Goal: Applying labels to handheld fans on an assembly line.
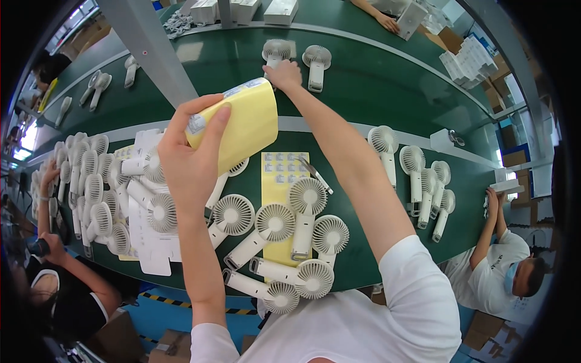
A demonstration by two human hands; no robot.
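left hand [190, 154] gripping yellow label sheets [242, 124], right hand [283, 75] on white fan [276, 53]

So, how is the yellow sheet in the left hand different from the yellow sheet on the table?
The held yellow sheet is curled and lifted off the table by the left hand; the flat yellow sheet lies on the green table, partly under white fans. The flat one shows rows of small stickers; the held one shows mostly plain yellow. Both are pale yellow.
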